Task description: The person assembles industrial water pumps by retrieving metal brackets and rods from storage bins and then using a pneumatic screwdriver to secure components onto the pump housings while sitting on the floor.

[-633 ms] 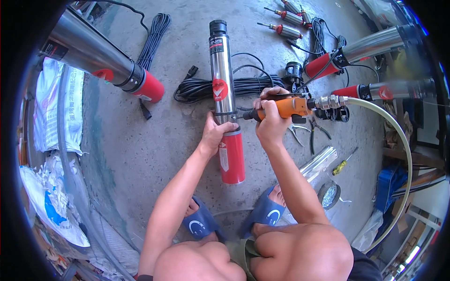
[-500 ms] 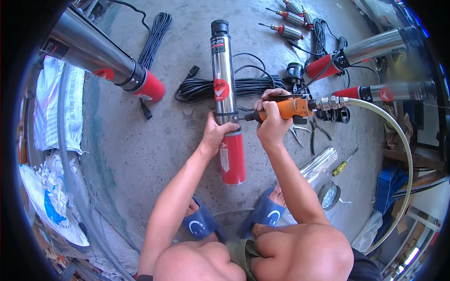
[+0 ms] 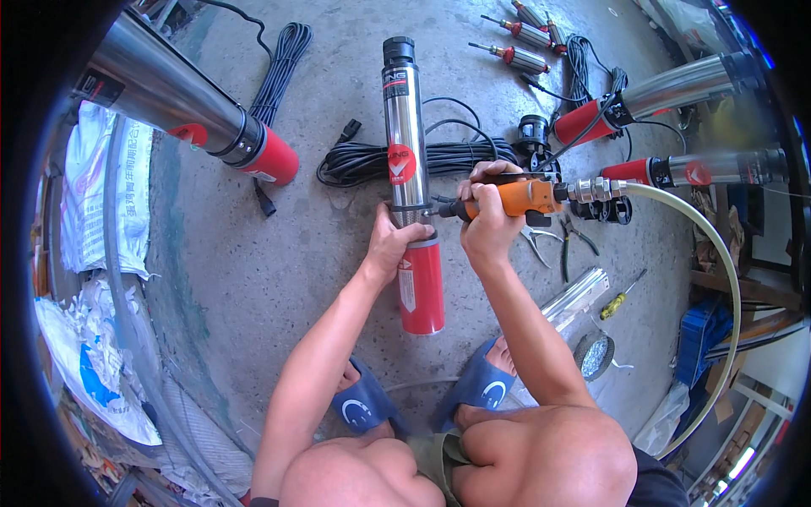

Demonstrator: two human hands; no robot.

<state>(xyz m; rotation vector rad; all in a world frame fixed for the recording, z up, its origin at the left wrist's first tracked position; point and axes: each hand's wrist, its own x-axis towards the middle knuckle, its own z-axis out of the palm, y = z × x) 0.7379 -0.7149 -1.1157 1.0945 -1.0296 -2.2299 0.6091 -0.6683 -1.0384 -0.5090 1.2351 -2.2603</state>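
Observation:
A long submersible pump [image 3: 408, 118], steel above and red below, lies on the concrete floor before me. My left hand [image 3: 394, 241] is wrapped round its middle, thumb across the front by the perforated band. From the right, my right hand [image 3: 490, 221] grips an orange air screwdriver [image 3: 524, 198]. The tool lies level, its bit pointing left at the pump's side beside the perforated band, just above my left thumb. Whether the bit sits in a screw is too small to tell. A pale air hose [image 3: 733, 279] runs from the tool's back end.
A coiled black cable [image 3: 363, 163] lies behind the pump. Other pumps stand or lie at left [image 3: 274, 156] and right [image 3: 583, 121]. Pliers [image 3: 581, 238], a yellow screwdriver [image 3: 615, 304], a round dish of small metal parts [image 3: 594, 353] and several motor rotors [image 3: 519, 57] are on the floor.
The pump and my left hand have shifted very slightly to the right in the picture. The gap between the tool's nose and the pump looks a little smaller. Both grips are unchanged.

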